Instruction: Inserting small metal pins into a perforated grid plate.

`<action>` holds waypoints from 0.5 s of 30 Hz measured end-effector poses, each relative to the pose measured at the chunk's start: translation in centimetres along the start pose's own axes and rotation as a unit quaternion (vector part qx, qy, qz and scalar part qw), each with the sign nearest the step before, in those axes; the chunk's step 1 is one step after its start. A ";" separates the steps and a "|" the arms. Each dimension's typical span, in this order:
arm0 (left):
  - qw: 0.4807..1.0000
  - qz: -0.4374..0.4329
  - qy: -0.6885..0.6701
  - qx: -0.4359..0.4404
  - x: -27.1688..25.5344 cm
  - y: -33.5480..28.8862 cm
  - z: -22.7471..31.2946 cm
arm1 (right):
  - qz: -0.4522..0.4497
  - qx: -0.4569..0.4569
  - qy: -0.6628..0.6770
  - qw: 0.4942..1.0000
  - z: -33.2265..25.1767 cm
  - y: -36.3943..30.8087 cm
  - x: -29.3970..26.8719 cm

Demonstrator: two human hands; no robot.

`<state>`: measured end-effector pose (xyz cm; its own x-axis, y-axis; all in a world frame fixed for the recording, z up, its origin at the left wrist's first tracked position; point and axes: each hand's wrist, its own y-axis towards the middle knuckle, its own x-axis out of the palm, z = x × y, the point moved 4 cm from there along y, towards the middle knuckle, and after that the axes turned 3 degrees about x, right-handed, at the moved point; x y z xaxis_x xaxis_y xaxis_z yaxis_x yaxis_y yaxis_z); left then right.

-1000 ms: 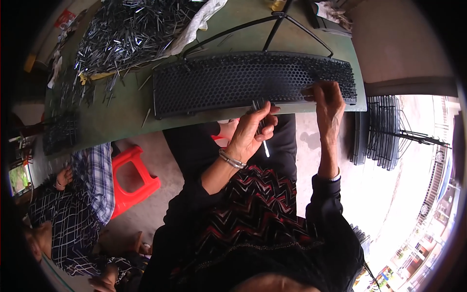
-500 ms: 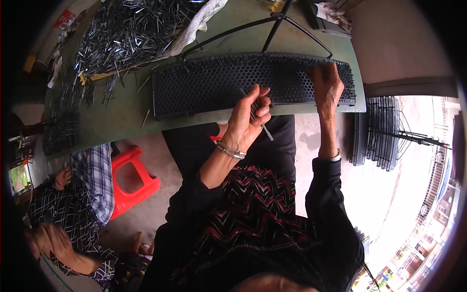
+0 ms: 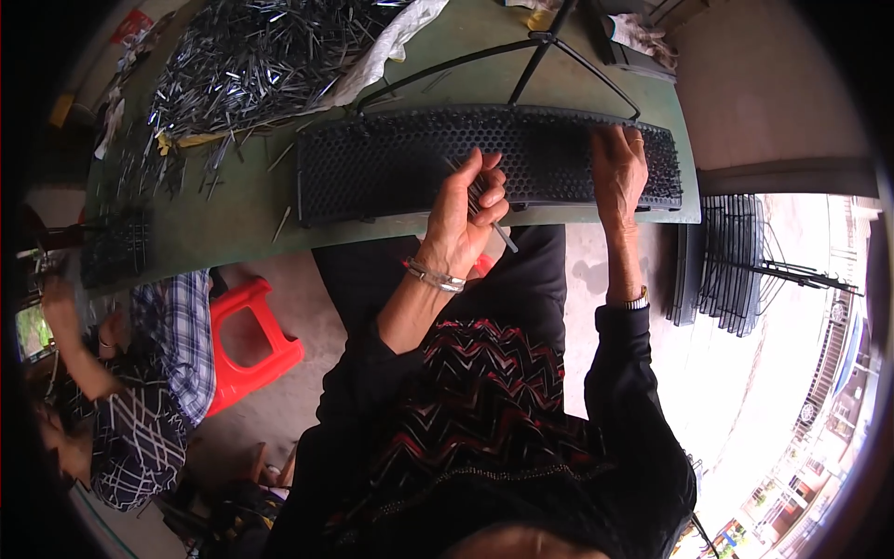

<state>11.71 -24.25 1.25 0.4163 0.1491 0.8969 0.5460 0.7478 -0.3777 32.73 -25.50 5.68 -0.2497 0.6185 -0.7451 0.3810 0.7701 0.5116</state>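
A long black perforated panel (image 3: 372, 158) lies along the near edge of the green table, with dark prongs showing along its far edge and right end. In my left hand (image 3: 456, 219), closed in front of the panel's near edge, are several thin dark metal strips (image 3: 506, 239) whose ends stick out below the fist. My right hand (image 3: 620, 177) is over the right part of the panel, its fingers bent down and pressed together at the holes. What those fingertips hold, if anything, is hidden.
A large heap of loose strips (image 3: 270, 56) lies on a white sack (image 3: 402, 35) at the far left. Black rods (image 3: 529, 70) rise behind the panel. Stacked black panels (image 3: 731, 261) stand at right. A red stool (image 3: 251, 345) and another person (image 3: 140, 419) are at left.
My left hand has shifted slightly left and tilted. My right hand stays over the panel's right part, moved a little downward. The other person's arm has swung up toward the table.
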 end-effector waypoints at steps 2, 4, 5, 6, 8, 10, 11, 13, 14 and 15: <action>1.000 0.007 0.002 0.010 0.2 0.0 0.4 | 0.001 -0.004 0.010 1.000 -0.1 -0.2 0.2; 1.000 0.013 -0.002 0.017 0.3 0.0 0.6 | 0.018 -0.020 0.016 1.000 -0.4 -0.4 0.0; 1.000 0.019 -0.005 0.023 0.3 0.1 0.8 | 0.017 -0.021 0.016 1.000 -0.5 -0.4 -0.2; 1.000 0.019 -0.005 0.023 0.3 0.2 0.8 | 0.010 -0.016 0.011 1.000 -0.5 -0.4 -0.5; 0.999 0.016 -0.023 0.023 0.3 0.3 0.8 | 0.003 -0.012 0.005 1.000 -0.4 -0.5 -0.5; 0.999 0.019 -0.025 0.027 0.3 0.4 0.8 | 0.000 -0.007 0.015 1.000 -0.1 -0.7 -0.3; 0.999 0.023 -0.026 0.031 0.3 0.5 0.8 | -0.001 -0.008 0.014 1.000 0.0 -0.7 -0.3; 0.999 0.020 -0.029 0.033 0.2 0.6 0.8 | 0.013 -0.016 0.003 1.000 -0.3 -0.8 -0.5; 0.999 0.017 -0.032 0.033 0.1 0.6 0.9 | 0.013 -0.016 0.003 1.000 -0.4 -0.9 -0.4; 0.999 0.016 -0.032 0.033 0.1 0.6 0.8 | 0.020 -0.006 0.009 1.000 -0.3 -1.0 -0.4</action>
<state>11.46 -23.23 1.28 0.3850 0.2135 0.8979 0.4833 0.7822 -0.3932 32.21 -26.47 5.54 -0.2509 0.6519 -0.7156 0.3801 0.7462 0.5465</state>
